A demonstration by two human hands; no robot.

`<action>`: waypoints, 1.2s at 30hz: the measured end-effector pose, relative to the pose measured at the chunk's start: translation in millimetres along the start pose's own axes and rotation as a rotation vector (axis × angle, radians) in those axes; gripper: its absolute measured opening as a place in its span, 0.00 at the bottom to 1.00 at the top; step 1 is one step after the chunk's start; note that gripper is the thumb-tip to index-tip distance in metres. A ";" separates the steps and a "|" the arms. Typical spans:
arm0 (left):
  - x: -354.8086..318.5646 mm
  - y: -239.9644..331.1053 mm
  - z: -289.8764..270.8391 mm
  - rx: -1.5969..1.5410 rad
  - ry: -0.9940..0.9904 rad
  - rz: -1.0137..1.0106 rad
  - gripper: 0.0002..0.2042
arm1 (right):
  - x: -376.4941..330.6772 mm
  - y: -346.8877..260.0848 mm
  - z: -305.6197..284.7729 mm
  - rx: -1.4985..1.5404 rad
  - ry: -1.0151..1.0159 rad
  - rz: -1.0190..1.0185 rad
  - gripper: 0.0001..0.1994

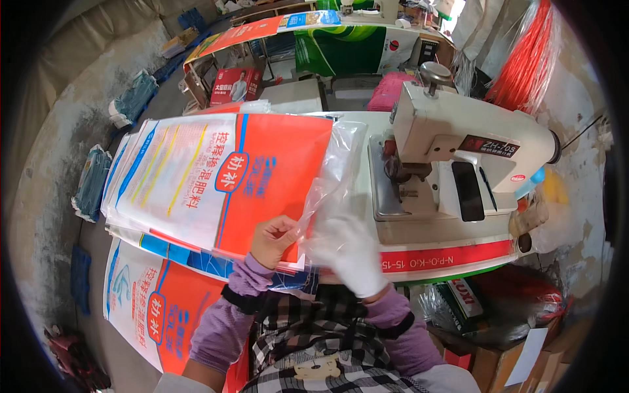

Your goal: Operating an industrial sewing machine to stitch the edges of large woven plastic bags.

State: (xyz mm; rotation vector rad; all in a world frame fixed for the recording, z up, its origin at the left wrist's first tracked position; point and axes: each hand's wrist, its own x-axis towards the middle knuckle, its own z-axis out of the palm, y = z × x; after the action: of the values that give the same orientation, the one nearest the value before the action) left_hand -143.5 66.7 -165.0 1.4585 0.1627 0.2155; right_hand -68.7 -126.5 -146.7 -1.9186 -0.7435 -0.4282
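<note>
My left hand (274,242), bare, is closed in a pinch on the edge of a clear plastic liner (335,157). This liner sticks out past the right end of a stack of printed orange and white sacks (288,177). Beside it, my right hand (346,252) wears a white glove and is against the liner's near part. Motion smears its fingers, so their grip does not show. Right of both hands stands a cream sewing machine (452,124), its head above a metal plate (391,190).
More sacks (141,295) hang below the stack at the lower left. Red plastic strands (527,59) hang at the back right. Under the table's right side are a cardboard box (501,360) and plastic-wrapped goods. Wrapped bundles (94,180) lie along the left wall.
</note>
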 end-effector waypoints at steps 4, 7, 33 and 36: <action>9.8 -20.6 20.7 -0.132 0.142 0.059 0.11 | -9.4 -22.9 39.1 0.365 -0.254 0.329 0.10; 6.5 -44.7 -0.8 0.827 0.257 0.326 0.16 | -20.4 -17.1 66.6 0.656 -0.277 0.477 0.08; -145.6 113.1 -41.4 1.454 0.230 0.132 0.13 | -10.9 -7.0 153.6 -0.106 -1.077 -0.667 0.12; -181.4 107.9 -41.1 1.337 0.382 0.124 0.11 | 28.3 52.9 131.1 -0.156 -0.681 -0.224 0.13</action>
State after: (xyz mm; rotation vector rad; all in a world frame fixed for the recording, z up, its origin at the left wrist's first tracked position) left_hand -334.2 72.9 -66.0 2.7482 0.6045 0.5458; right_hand -15.7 -17.2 -224.2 -2.1506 -1.4071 0.0565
